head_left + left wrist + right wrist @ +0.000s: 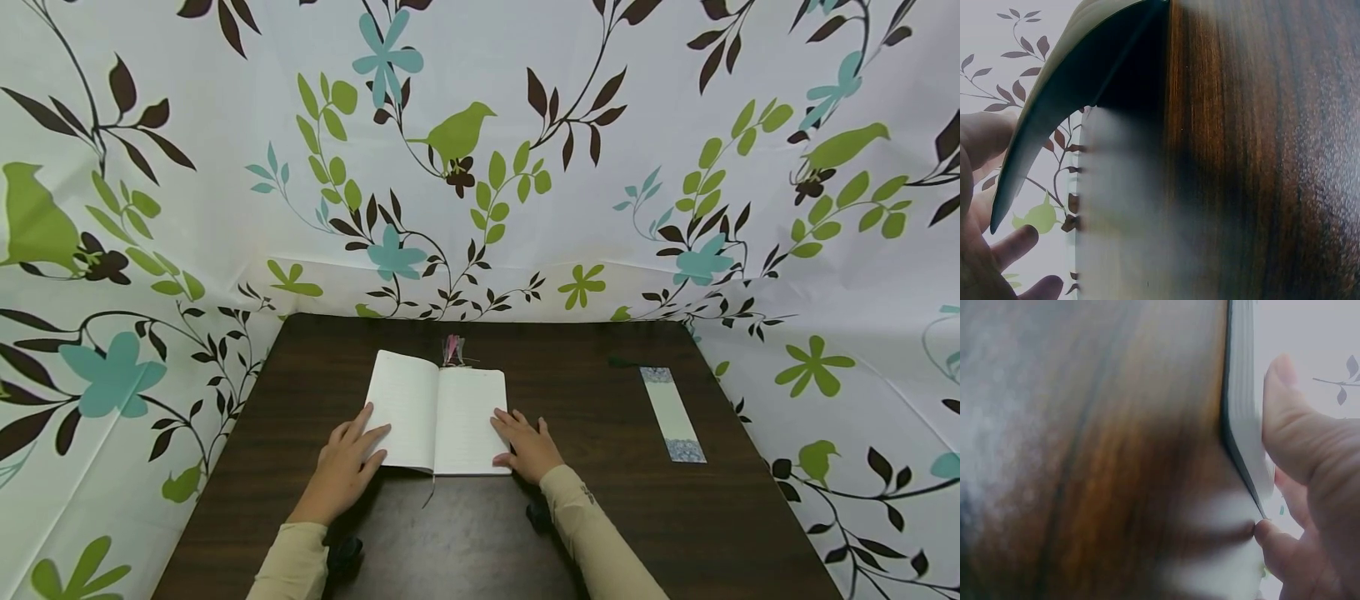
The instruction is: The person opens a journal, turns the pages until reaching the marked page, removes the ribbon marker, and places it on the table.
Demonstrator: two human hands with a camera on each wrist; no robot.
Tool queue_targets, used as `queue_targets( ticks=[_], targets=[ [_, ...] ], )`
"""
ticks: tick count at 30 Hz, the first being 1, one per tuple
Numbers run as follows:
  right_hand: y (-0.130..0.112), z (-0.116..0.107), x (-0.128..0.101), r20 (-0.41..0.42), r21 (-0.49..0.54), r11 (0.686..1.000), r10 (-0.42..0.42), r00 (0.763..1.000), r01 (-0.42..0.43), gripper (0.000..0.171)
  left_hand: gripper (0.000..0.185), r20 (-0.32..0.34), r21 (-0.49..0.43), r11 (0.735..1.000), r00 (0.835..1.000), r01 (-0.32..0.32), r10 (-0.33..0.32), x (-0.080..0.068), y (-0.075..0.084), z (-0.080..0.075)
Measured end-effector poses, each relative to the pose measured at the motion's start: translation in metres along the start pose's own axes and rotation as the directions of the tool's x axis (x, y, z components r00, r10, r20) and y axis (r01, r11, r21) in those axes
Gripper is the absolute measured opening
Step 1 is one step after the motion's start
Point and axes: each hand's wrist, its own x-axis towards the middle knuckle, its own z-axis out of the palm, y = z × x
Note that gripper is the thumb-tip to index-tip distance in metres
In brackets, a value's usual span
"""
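Note:
An open notebook [472,425] with white pages and a dark cover lies on the dark wooden table. My left hand [347,458] rests on the outer edge of its left page, fingers extended. In the left wrist view, the left cover [1047,106] arches up off the tabletop, and some fingertips [1019,247] reach past its edge. On the right page's outer edge rests my right hand [528,447]. Its thumb [1288,400] lies over the page side in the right wrist view, with another fingertip right at the cover's corner. A thin ribbon [430,493] hangs from the bottom of the spine.
A pink and grey tassel [453,350] pokes out above the notebook's top. To the right lies a pale bookmark [672,414] with blue patterned ends and a dark tassel. Leaf-and-bird patterned cloth [465,283] surrounds the table [585,383] behind and at both sides.

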Motion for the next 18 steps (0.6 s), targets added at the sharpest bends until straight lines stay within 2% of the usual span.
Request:
queue_targets(
  ticks=[12,18],
  targets=[
    [0.0005,0.0007,0.0015,0.005,0.026,1.0,0.001,1.0,-0.001,0.077,0.041,-0.032,-0.003,1.0,0.999,-0.025,0.025,-0.0012,0.0006,-0.0004],
    [0.001,0.0027,0.0035,0.008,0.017,1.0,0.009,1.0,-0.009,0.077,0.042,-0.007,-0.009,1.0,1.0,-0.008,0.008,-0.0013,0.0011,-0.001]
  ],
)
